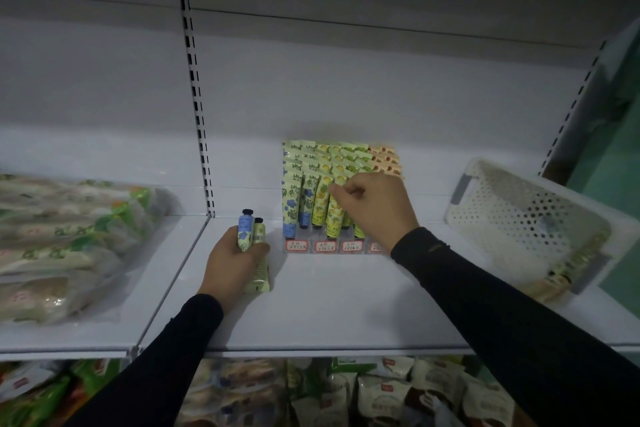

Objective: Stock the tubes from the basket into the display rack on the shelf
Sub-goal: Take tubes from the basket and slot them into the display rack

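The display rack (325, 245) stands mid-shelf, filled with rows of floral tubes in blue, yellow, green and orange, red-edged price tags along its front. My right hand (375, 206) hangs over the rack's right columns, fingers curled and pinching the top of a yellow tube (335, 215) in the front row. Left of the rack, my left hand (232, 262) rests on the shelf and grips a small bunch of tubes (250, 230), black caps up; one has blue flowers. The white perforated basket (512, 218) sits tilted at the right, with a few tubes (568, 267) in its lower corner.
Clear bags of packaged food (69, 236) fill the neighbouring shelf bay on the left. A slotted upright (199, 107) divides the two bays. Bagged goods (346, 395) crowd the shelf below. Bare white shelf (329, 305) lies in front of the rack.
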A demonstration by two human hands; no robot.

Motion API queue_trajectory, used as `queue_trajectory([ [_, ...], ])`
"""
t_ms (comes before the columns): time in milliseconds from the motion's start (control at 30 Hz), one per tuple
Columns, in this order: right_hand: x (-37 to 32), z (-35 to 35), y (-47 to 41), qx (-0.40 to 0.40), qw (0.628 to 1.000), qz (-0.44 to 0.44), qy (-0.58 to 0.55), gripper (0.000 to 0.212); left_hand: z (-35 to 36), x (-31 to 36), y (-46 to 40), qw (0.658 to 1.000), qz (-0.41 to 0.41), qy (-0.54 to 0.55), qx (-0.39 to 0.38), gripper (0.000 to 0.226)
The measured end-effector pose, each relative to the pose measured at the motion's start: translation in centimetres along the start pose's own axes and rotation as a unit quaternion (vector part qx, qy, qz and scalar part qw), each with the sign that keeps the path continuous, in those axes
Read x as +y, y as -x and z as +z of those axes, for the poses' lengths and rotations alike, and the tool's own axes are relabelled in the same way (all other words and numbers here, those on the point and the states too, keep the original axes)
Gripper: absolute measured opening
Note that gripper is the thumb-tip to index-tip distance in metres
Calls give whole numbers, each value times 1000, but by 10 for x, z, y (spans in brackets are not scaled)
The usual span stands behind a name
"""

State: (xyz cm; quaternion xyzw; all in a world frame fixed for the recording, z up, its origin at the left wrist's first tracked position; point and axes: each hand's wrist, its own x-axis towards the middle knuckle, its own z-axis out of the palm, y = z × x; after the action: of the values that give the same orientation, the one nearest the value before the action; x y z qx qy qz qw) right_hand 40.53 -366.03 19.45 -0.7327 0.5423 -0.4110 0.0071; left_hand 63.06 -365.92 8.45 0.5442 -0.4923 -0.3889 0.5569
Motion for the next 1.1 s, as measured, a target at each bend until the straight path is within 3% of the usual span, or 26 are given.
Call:
queue_trajectory([
  [133, -9, 16, 23, -120, 991, -18, -59, 32, 4, 8, 1, 997, -14, 78, -5, 14],
  [367, -13, 37, 48, -296, 946, 62, -116, 55, 23, 36, 18, 981, -25, 180, -67, 24],
  [433, -12, 37, 50, -324, 922, 101, -185, 54, 26, 41, 20, 975, -33, 212, -62, 28],
  [667, -2, 21, 45, -320, 890, 153, -286, 43, 19, 36, 17, 982, -32, 177, -51, 21],
  [833, -4, 9, 39, -293, 807, 210, -469, 21, 14, 28, 14, 988, -38, 134, -65, 22],
  [933, -6, 2, 34, -286, 758, 210, -547, 27, 14, 27, 16, 985, -72, 133, -89, 25],
  [1000, -7, 1, 30, -277, 763, 194, -551, 23, 12, 27, 17, 981, -91, 127, -115, 29],
  [1100, -9, 2, 26, -233, 851, 152, -445, 13, 11, 27, 18, 980, -101, 106, -137, 34],
])
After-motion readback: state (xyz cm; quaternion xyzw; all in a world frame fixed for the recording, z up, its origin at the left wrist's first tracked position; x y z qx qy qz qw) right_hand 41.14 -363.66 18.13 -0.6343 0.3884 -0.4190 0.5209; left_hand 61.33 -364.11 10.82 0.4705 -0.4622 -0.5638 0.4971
